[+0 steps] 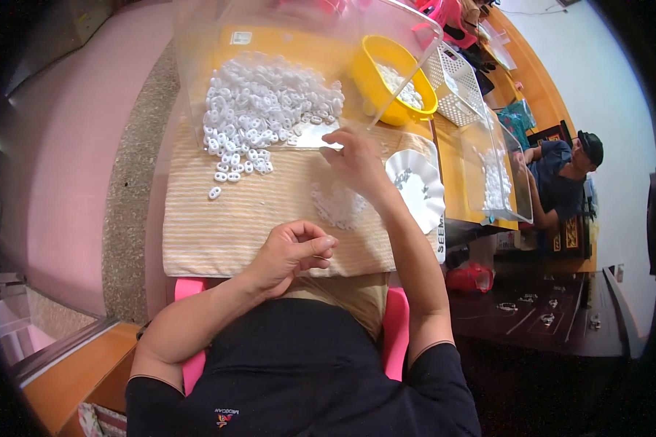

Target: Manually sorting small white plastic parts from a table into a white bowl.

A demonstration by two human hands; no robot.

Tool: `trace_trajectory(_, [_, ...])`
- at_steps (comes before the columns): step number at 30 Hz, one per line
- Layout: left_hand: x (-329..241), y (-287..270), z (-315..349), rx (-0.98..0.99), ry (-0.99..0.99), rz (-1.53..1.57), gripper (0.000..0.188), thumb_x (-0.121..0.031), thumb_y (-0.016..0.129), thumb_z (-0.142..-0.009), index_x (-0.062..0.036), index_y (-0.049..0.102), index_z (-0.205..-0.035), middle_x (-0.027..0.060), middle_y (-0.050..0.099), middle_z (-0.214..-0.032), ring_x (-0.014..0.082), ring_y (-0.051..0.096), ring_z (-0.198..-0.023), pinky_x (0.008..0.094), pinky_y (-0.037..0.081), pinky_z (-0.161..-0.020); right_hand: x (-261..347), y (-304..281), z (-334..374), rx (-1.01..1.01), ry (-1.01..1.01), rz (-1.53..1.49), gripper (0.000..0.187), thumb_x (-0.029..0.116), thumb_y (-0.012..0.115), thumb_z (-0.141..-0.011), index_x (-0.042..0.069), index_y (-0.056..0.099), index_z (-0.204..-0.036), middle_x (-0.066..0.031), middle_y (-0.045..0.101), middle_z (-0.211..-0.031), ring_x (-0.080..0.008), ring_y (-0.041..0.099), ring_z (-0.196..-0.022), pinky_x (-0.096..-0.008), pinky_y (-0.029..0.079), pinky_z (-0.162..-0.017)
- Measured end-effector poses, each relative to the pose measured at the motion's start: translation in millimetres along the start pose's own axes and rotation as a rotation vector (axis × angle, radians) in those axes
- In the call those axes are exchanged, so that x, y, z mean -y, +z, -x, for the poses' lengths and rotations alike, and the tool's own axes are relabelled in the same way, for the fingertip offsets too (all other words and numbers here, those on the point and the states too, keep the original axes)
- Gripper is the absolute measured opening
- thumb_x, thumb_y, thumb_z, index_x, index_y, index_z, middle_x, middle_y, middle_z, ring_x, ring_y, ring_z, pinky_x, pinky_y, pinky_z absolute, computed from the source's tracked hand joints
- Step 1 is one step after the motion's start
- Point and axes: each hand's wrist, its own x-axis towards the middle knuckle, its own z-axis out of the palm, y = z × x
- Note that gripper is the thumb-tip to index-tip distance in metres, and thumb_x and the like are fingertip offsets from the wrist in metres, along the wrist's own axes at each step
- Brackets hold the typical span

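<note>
My left hand (pixel 299 251) hovers over the near edge of a striped beige towel (pixel 211 226), thumb and index finger pressed together. Whatever may be between those fingertips is too small to make out. Farther forward, my right hand (pixel 361 164) reaches over a white flat sheet (pixel 317 136), its thumb and index finger apart. Left of that sheet spreads a big heap of white oval plastic pieces (pixel 259 102) with two holes each; one loose oval piece (pixel 215 192) lies nearer me. Small translucent bits (pixel 339 207) form a blurred pile on the towel below my right hand.
A clear plastic bin (pixel 189 73) surrounds the heap at the back. Right of it are a yellow basket (pixel 372 84) with white pieces, a white perforated basket (pixel 452 87), a ruffled white dish (pixel 415 193) and another clear bin (pixel 514 189). A person (pixel 561 175) sits at far right.
</note>
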Motion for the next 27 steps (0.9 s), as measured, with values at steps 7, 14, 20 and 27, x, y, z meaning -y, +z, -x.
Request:
trace_trajectory(7, [-2,2,2,0.027,-0.008,0.014,0.012,-0.01,0.068,-0.087,-0.0018,0.062,-0.094,0.0046,0.064,-0.088,0.0107,0.062,-0.078,0.025,0.054,-0.07,0,20,-42,-0.049,-0.145,0.335,0.016,0.009,0.055,-0.082,0.001,0.064,-0.093,-0.0206,0.061,-0.099,-0.0395,0.06,-0.088,-0.0465,0.049,-0.078])
trace_trajectory(14, [-4,0,3,0.04,0.013,0.023,0.01,-0.009,0.067,-0.087,-0.0033,0.061,-0.092,0.0079,0.065,-0.095,0.0115,0.062,-0.078,0.026,0.055,-0.07,1,29,-47,-0.042,-0.031,0.331,0.019,0.014,0.053,-0.082,0.002,0.064,-0.091,-0.0203,0.061,-0.098,-0.0396,0.06,-0.089,-0.0462,0.049,-0.076])
trace_trajectory(20, [-3,-1,2,0.05,0.023,0.015,0.009,-0.009,0.066,-0.088,-0.0029,0.061,-0.092,0.0085,0.065,-0.094,0.0115,0.062,-0.078,0.0261,0.055,-0.07,-9,27,-47,-0.062,-0.073,0.251,0.018,0.014,0.054,-0.081,0.003,0.065,-0.089,-0.0191,0.062,-0.096,-0.0401,0.061,-0.088,-0.0463,0.049,-0.077])
trace_trajectory(27, [-2,-2,2,0.044,0.023,0.011,0.009,-0.009,0.066,-0.088,-0.0032,0.061,-0.092,0.0081,0.066,-0.094,0.0117,0.063,-0.077,0.0258,0.056,-0.069,-5,31,-45,-0.068,-0.017,0.286,0.018,0.019,0.058,-0.082,0.005,0.066,-0.09,-0.0157,0.063,-0.096,-0.0358,0.061,-0.09,-0.0437,0.048,-0.078])
